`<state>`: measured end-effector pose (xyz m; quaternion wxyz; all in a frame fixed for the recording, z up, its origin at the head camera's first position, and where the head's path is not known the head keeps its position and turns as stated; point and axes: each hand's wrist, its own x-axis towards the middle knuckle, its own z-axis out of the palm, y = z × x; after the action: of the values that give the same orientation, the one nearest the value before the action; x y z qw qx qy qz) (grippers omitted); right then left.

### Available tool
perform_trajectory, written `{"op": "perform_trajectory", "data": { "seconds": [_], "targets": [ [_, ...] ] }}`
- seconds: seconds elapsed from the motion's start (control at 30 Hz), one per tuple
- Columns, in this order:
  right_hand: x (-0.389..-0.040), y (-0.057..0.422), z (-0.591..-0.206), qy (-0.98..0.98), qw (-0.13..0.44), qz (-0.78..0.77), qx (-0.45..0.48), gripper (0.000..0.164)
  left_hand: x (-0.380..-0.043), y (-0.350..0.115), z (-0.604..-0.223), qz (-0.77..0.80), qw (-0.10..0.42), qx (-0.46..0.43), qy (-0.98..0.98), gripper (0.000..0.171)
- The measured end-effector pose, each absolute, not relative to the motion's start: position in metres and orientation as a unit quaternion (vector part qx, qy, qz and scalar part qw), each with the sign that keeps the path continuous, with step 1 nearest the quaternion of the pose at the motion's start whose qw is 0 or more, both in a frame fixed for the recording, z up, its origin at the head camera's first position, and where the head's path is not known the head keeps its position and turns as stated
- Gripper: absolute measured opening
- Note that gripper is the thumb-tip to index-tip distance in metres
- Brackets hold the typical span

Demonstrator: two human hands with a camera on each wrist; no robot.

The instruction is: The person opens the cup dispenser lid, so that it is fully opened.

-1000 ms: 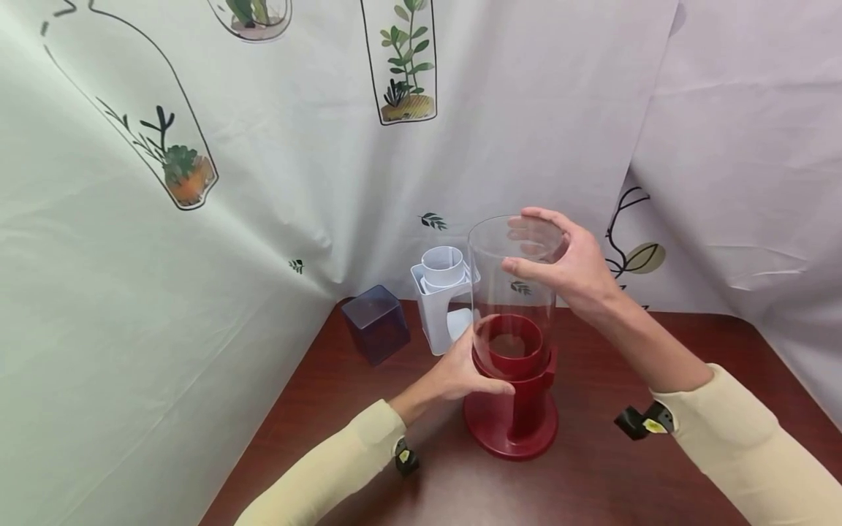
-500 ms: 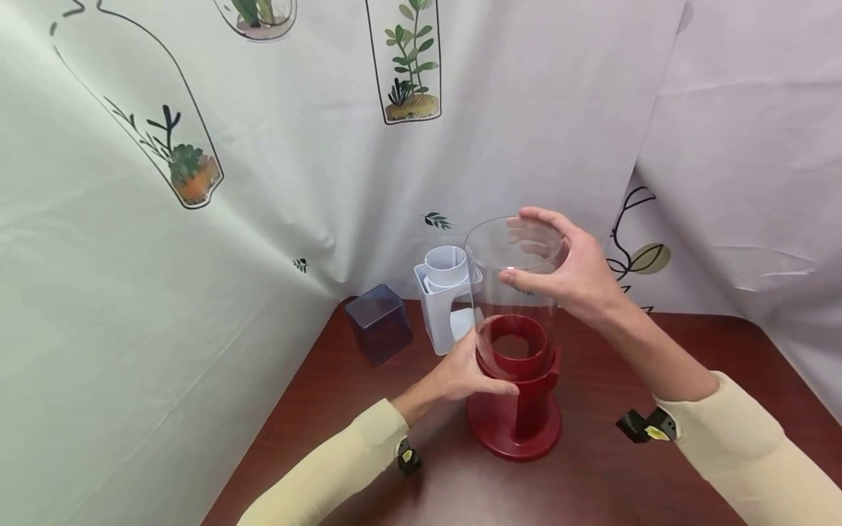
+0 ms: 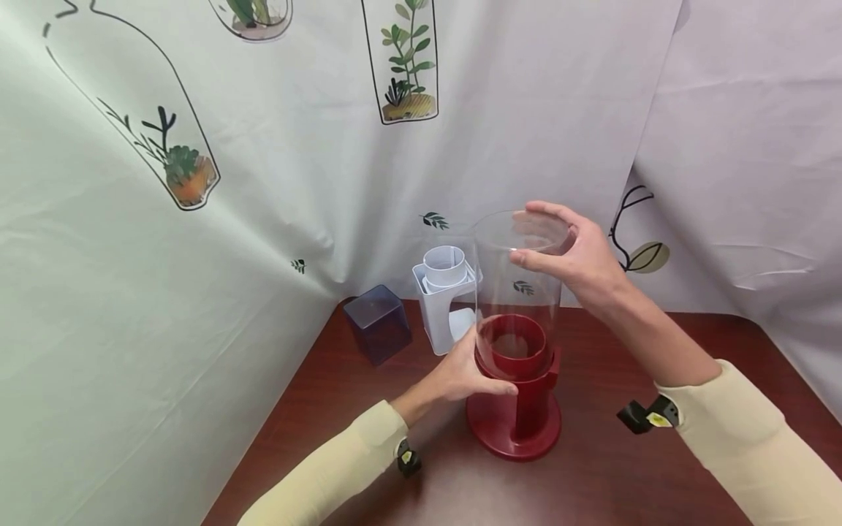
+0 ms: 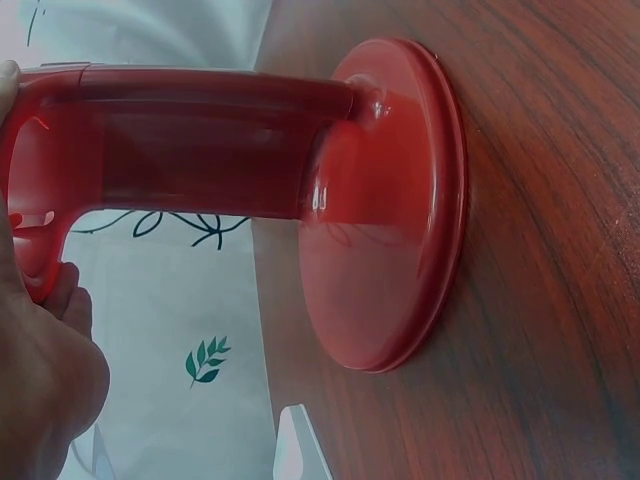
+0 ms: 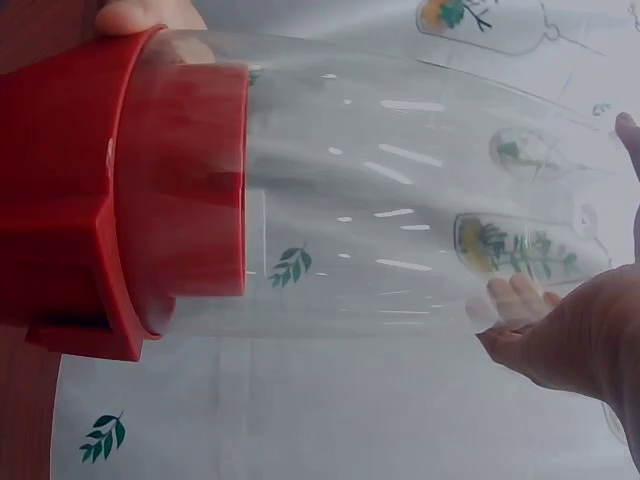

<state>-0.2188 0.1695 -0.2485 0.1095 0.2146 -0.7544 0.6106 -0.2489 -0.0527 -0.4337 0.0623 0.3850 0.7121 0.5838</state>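
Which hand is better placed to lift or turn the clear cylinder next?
Probably the right hand: it grips the clear cylinder near its upper rim. The left hand holds the red stand around its upper part, so seems better placed to steady it.

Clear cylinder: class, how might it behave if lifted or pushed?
The clear cylinder is probably stiff: its rim looks round in the grip of the right hand. Glossy highlights suggest it could be slippery. Being tall, it might tip if pushed high, though the red stand reaching inside may steady it.
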Motion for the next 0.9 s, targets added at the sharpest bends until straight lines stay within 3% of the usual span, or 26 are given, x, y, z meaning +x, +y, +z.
{"op": "perform_trajectory", "data": {
  "seconds": [0.3,0.6,0.9],
  "targets": [
    [-0.215,0.170,-0.247,-0.764,0.115,0.599,0.210,0.073,-0.249,-0.053,-0.434,0.580,0.060,0.382,0.717,0.100],
    [-0.201,0.161,-0.243,-0.759,0.157,0.578,0.256,0.079,-0.249,-0.051,-0.434,0.575,0.065,0.403,0.710,0.101],
    [-0.197,0.165,-0.233,-0.744,0.154,0.598,0.255,0.072,-0.250,-0.052,-0.434,0.571,0.054,0.415,0.706,0.106]
  ]
}}
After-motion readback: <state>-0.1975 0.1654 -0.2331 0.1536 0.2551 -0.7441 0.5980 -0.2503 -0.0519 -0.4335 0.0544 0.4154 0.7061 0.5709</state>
